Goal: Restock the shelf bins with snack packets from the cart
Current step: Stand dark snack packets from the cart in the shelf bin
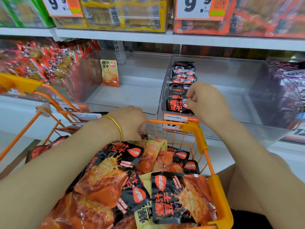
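The orange cart (200, 138) in front of me is heaped with black and yellow snack packets (175, 199). My left hand (130, 123), with a gold bangle on the wrist, reaches down into the far end of the heap, fingers curled among the packets. My right hand (204, 100) is over a clear shelf bin (217, 116) and pinches the front black packet (176, 105) of a row standing along the bin's left side. The bin (122, 103) to its left holds one yellow packet (109, 73) standing upright.
A bin of red packets (41, 66) sits at the left and a bin of purple packets (287, 90) at the right. Full boxes with 9.9 price tags (196, 7) fill the upper shelf. The shelf lip (165, 38) overhangs the bins.
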`<state>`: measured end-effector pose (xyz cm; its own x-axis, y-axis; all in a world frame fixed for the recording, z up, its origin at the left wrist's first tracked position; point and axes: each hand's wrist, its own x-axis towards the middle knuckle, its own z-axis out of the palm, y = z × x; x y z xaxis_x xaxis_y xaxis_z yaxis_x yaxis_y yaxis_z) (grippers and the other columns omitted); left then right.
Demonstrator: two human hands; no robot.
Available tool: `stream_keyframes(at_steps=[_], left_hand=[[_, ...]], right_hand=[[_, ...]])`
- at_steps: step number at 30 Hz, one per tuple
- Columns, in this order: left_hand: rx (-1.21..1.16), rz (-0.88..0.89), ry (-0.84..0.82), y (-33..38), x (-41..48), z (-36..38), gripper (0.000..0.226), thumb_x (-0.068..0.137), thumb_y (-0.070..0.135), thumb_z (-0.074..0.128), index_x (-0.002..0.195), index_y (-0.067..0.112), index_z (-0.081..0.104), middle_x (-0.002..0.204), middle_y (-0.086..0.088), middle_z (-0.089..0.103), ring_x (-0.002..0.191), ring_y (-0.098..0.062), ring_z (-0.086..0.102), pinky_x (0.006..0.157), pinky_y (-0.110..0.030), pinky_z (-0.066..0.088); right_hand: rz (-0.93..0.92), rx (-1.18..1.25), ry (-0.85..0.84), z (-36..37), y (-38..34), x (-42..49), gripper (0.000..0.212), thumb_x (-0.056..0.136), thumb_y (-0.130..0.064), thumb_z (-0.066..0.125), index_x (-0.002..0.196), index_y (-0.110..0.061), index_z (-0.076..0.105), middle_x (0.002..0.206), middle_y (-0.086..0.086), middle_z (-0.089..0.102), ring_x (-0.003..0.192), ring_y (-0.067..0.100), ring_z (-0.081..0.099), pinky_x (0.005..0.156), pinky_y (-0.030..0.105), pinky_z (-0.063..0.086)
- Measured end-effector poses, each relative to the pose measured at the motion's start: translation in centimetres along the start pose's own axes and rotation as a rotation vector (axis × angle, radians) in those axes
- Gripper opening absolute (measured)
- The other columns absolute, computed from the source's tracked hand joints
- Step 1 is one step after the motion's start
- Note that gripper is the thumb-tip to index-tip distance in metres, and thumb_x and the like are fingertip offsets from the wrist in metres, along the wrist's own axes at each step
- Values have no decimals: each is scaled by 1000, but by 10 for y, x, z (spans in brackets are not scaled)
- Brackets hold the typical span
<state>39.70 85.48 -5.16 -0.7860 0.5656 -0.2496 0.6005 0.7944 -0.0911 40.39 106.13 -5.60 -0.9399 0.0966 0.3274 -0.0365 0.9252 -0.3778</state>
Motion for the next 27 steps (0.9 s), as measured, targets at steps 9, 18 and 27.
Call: stream_keyframes(at_steps=[9,18,27], left_hand=[[-633,109,373,6,-15,-42,11,79,7,70,75,15,63,60,11,48,54,-1,44,52,-10,33],[-1000,283,561,14,-2,-53,19,79,4,69,78,21,61,71,5,60,63,-2,55,64,-13,48],[-822,424,533,15,14,-35,15,70,2,65,79,12,73,94,6,59,90,-3,58,82,-21,52]], right_hand=[[196,742,-363,3,-11,-23,16,98,-12,44,83,-14,50,65,10,63,40,15,58,38,25,43],[466,1046,-701,-8,-2,-32,41,98,-38,39,105,-1,55,79,21,69,58,27,68,48,29,55],[470,1670,-404,-11,29,-20,59,69,-9,63,126,-2,53,94,11,69,71,17,70,57,28,57]])
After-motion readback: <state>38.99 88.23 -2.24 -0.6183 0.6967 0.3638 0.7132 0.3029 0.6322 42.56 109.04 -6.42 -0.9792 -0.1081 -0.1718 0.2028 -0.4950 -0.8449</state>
